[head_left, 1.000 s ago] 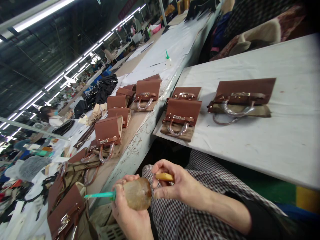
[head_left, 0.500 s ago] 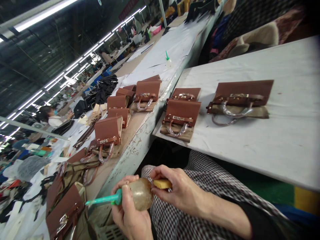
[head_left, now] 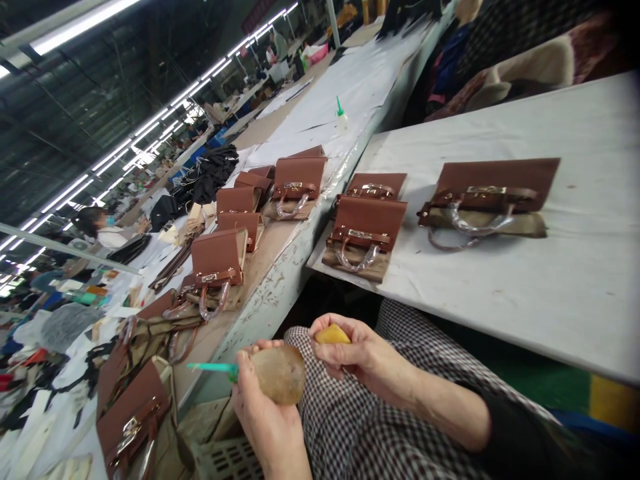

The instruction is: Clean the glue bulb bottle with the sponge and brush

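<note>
My left hand (head_left: 267,417) is wrapped round a squeeze bottle (head_left: 280,375), cloudy brownish and stained, lying on its side. Its long green nozzle (head_left: 213,368) points left, past my thumb. Just right of the bottle's base, my right hand (head_left: 357,353) pinches a small yellow block (head_left: 332,335) between thumb and fingers. Block and bottle are a little apart, both over my checkered lap. The block's material is unclear. Closest to the nozzle is a brown handbag (head_left: 134,415) with a metal clasp, on the left.
Several brown handbags (head_left: 215,257) stand along the long left table (head_left: 273,283). More handbags (head_left: 370,223) lie on the white table (head_left: 500,287) at right. Another green-tipped bottle (head_left: 341,117) stands farther back. Below my left hand is a plastic crate (head_left: 225,459). A person (head_left: 107,233) sits across the table.
My right hand has drawn the yellow block up and away from the bottle's base, turning it. The bottle's nozzle has swung closer to level.
</note>
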{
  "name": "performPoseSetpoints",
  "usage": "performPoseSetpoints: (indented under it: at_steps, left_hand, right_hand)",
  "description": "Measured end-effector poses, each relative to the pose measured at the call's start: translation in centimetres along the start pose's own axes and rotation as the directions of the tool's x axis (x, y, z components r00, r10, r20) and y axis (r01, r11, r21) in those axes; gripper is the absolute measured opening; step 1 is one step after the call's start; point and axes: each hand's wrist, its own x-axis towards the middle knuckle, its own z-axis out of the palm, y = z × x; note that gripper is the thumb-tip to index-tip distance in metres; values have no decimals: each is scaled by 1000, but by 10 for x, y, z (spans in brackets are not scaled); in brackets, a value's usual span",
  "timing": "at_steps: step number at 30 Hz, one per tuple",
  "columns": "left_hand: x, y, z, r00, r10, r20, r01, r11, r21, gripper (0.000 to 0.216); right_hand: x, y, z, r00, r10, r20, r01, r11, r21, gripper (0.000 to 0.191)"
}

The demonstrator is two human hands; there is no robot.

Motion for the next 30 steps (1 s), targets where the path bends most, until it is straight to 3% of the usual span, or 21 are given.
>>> performPoseSetpoints:
  at_steps: [5,8,11,14,21,25,30]
  left_hand:
    - [9,-7,-5,998,-67,-10,67,998,-12,41]
    - [11,-12,-7,996,-87,-11,87,996,6,43]
    - [9,-13,-7,989,-145,-33,146,989,30,44]
    - [7,-10,-6,981,-195,14,195,981,7,44]
    - [7,0,-11,936,-276,218,289,957,-26,33]
    - [7,0,-20,890,-306,338,337,941,-37,40]
    - [11,3,-28,811,-203,549,155,979,133,55]
  right_hand:
    - [-5,4,-5,999,24,-41,-35,958,-284,28]
    - [-2,15,-2,1000,21,18,-15,956,-292,46]
    - [6,26,-1,996,-79,49,92,919,-384,73]
    - [13,34,-2,986,-158,47,161,862,-481,72]
    - [13,37,-4,994,-112,21,113,958,-264,57]
    - [14,37,-8,990,-129,59,138,965,-221,54]
    - [14,33,-12,990,-81,115,101,978,-184,54]
